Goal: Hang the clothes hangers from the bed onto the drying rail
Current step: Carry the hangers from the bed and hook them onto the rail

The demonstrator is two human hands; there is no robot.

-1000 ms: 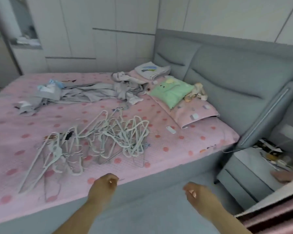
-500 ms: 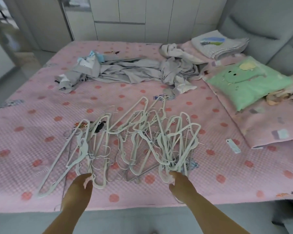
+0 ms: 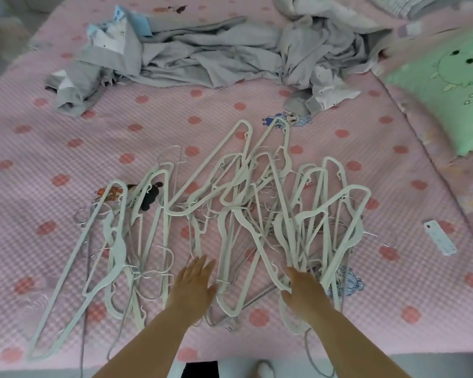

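A tangled pile of several white plastic clothes hangers [image 3: 230,214] lies spread across the pink dotted bed cover [image 3: 66,148], some with thin wire hooks. My left hand [image 3: 193,285] lies flat on the near middle of the pile with its fingers straight. My right hand [image 3: 302,289] rests on the right-hand bunch of hangers, its fingers reaching into them; whether they curl round a hanger is hidden. The drying rail is not in view.
Crumpled grey clothes [image 3: 208,55] lie across the far side of the bed. A green pillow [image 3: 453,85] sits at the right. A small white remote [image 3: 439,238] lies right of the hangers. The bed's near edge runs along the bottom, with floor below.
I have leaned in over the bed, so the pile fills the view. Both hands moved forward from the bed's edge onto the hangers.
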